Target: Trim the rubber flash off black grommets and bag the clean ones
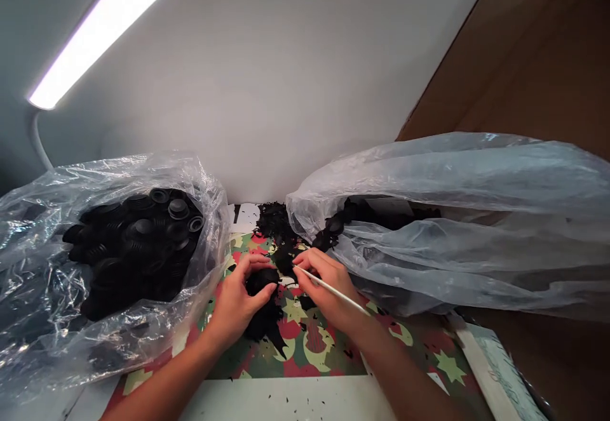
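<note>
My left hand point(243, 297) curls its thumb and fingers around a rounded black rubber part point(263, 277). In my right hand point(328, 284) is a thin white stick-like tool point(336, 292), pinched like a pen; its working tip is hard to make out. The two hands are close together but apart, over a table cover point(317, 348) patterned with stars in red, green and yellow. Black rubber scraps point(274, 332) lie below the left hand, and a heap of black shavings point(276, 221) lies beyond both hands.
At left, a clear plastic bag point(210, 218) lies open with many ribbed black rubber parts point(143, 237) inside. Another clear bag point(429, 262) at right holds dark pieces. Behind it stands a cardboard sheet point(528, 72). A lit lamp point(105, 33) hangs upper left.
</note>
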`<state>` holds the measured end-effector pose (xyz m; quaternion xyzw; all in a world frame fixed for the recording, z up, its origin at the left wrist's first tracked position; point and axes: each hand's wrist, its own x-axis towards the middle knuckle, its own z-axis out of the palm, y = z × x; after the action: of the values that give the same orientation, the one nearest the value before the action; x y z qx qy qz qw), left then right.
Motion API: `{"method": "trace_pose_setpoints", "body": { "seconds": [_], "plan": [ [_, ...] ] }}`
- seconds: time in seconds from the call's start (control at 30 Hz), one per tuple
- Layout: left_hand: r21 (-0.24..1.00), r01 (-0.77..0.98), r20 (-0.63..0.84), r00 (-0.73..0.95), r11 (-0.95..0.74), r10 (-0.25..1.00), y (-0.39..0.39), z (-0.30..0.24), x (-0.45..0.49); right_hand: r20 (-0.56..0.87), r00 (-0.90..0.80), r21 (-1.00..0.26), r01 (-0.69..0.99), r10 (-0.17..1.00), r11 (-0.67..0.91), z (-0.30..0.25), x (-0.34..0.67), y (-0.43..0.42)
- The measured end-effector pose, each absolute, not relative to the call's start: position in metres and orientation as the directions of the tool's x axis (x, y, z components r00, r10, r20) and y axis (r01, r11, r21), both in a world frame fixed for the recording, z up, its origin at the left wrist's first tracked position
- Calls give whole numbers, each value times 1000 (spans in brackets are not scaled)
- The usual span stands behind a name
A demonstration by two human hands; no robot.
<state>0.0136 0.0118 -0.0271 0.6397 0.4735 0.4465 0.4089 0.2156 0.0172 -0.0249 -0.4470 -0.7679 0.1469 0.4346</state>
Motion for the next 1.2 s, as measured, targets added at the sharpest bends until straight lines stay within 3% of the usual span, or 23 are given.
{"method": "trace_pose_setpoints", "body": {
  "seconds": [0.13,0.33,0.57,0.8,0.93,1.0,1.2],
  "plan": [
    [939,256,202,137,-231,970,8,-26,17,626,-356,-549,431,694,716,-18,207,5],
    [893,343,255,150,-292,955,7,-29,19,763,-449,-246,464,465,851,-38,196,13],
    [872,372,277,161,-318,947,4,-29,19,770,-460,-170,519,442,838,-39,193,12],
    [879,344,306,121,-329,944,2,-30,20,736,-437,-227,561,518,796,-48,187,6],
    [911,265,307,75,-316,949,0,-26,18,616,-264,-418,689,742,592,-56,196,18],
    [931,231,277,51,-282,959,1,-25,16,572,-216,-467,708,792,530,-55,204,25],
    [969,108,219,58,-224,974,10,-27,12,553,-163,-639,547,817,542,-33,203,15]
  ]
}}
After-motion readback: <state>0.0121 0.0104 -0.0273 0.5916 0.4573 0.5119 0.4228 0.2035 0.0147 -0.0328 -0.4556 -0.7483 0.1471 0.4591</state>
